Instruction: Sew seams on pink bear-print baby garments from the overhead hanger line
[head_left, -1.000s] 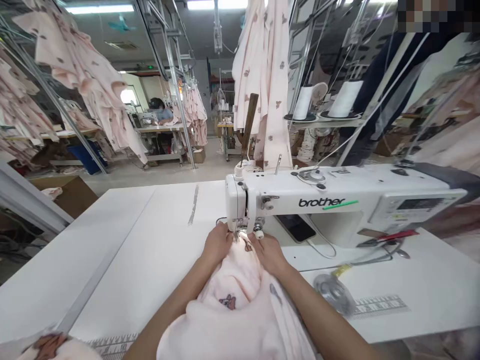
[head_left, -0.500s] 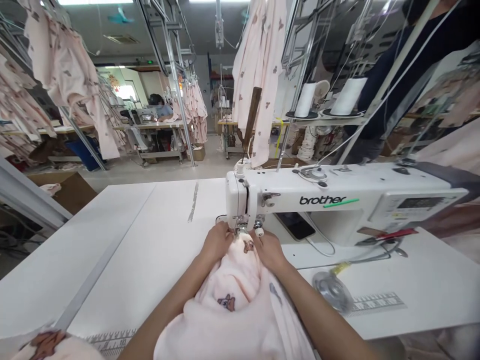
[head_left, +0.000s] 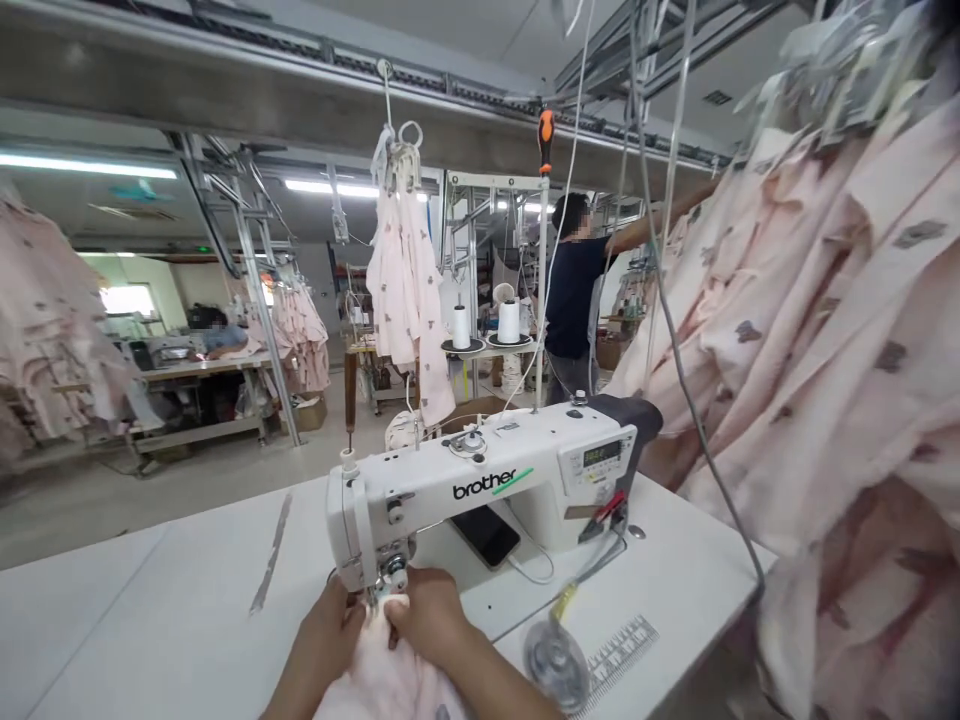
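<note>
The left hand (head_left: 326, 632) and right hand (head_left: 427, 612) pressed close together on the bunched pale pink fleece garment (head_left: 382, 670), either side of the white Brother sewing machine's steel presser foot (head_left: 391, 570); whether they pinched was unclear. The garment trailed from between them toward the person.

Pink garment (head_left: 386, 670): soft matt cloth. Sewing machine (head_left: 480, 490): smooth white-painted metal, semi-gloss. Tabletop (head_left: 150, 600): smooth matt white laminate. Phone (head_left: 486, 535): glossy blk glass, w/ dark reflective face.
</note>
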